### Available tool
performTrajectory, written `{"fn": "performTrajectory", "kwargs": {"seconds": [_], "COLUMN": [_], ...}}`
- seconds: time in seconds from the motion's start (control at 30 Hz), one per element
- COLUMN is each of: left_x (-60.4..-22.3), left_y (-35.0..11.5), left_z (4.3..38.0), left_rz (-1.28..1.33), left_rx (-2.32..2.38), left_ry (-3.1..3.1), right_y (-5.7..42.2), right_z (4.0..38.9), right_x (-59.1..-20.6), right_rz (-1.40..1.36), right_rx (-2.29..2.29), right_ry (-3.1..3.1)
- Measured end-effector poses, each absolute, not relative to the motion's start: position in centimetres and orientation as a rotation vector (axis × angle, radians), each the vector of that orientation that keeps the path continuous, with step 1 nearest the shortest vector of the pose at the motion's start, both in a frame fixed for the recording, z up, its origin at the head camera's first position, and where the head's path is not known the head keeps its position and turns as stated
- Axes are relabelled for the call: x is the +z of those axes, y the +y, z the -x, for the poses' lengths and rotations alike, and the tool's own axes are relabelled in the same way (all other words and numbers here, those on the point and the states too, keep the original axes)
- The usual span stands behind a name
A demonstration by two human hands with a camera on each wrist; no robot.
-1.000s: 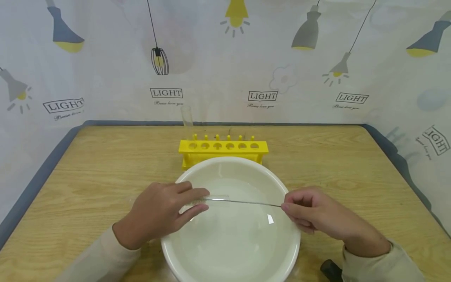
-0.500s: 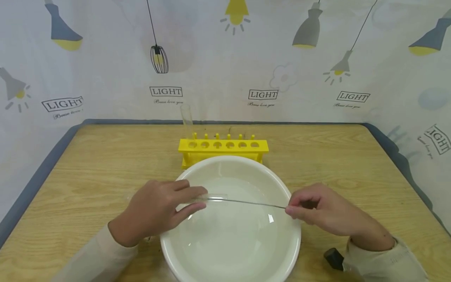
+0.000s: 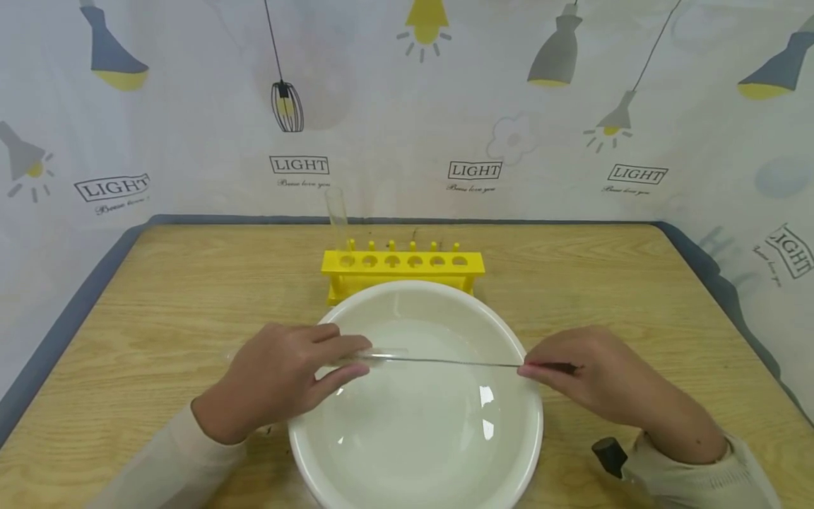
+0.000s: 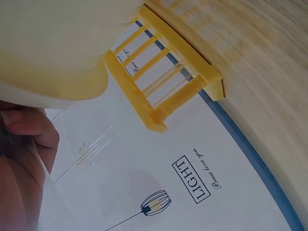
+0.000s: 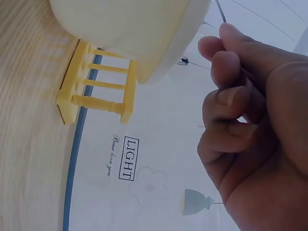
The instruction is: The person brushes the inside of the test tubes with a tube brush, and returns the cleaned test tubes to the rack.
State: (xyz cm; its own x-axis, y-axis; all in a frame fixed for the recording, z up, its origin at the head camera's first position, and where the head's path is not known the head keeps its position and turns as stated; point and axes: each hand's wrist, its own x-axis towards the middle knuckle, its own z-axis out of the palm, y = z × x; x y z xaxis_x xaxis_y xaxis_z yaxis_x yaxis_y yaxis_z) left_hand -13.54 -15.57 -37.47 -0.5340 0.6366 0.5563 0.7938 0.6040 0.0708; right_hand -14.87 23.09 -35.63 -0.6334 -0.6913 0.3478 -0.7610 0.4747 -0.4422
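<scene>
My left hand [image 3: 280, 375] holds a clear glass test tube [image 3: 389, 354] sideways over the left rim of a white basin [image 3: 536, 438], its mouth pointing right. Out of that mouth runs the thin twisted wire stem of a test tube brush [image 3: 461, 363]; its head is hidden inside the tube behind my fingers. At the basin's right rim my right hand [image 3: 598, 375] pinches the stem's end between thumb and fingertips. The right wrist view also shows the stem [image 5: 220, 10] meeting those fingertips [image 5: 230, 32]. Water with bright reflections shows in the basin.
Just behind the basin stands a yellow test tube rack [image 3: 403, 264], with another clear test tube [image 3: 337, 215] upright in its leftmost hole. A dark cylindrical piece [image 3: 609, 457] shows beside my right sleeve. A patterned sheet [image 3: 407, 141] rises behind the wooden table [image 3: 572, 283].
My right hand has moved a little to the right and turned, drawing out slightly more of the brush stem. The left hand with the test tube has shifted slightly left.
</scene>
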Motion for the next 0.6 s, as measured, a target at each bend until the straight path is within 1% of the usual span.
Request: {"fn": "performTrajectory", "kwargs": {"seconds": [0.37,0.6], "left_x": [-37.5,-37.3], "left_y": [-15.9,-16.2], "left_z": [13.7,13.8], "left_rz": [1.145,1.145], "left_rx": [-0.487,-0.539], "left_ry": [-2.330,-2.362], "right_y": [23.7,24.0], "right_z": [15.7,16.0], "right_x": [-35.8,-36.1], "right_rz": [-1.287,-1.284], "right_rx": [0.804,0.664], "right_ry": [-2.487,-2.328]}}
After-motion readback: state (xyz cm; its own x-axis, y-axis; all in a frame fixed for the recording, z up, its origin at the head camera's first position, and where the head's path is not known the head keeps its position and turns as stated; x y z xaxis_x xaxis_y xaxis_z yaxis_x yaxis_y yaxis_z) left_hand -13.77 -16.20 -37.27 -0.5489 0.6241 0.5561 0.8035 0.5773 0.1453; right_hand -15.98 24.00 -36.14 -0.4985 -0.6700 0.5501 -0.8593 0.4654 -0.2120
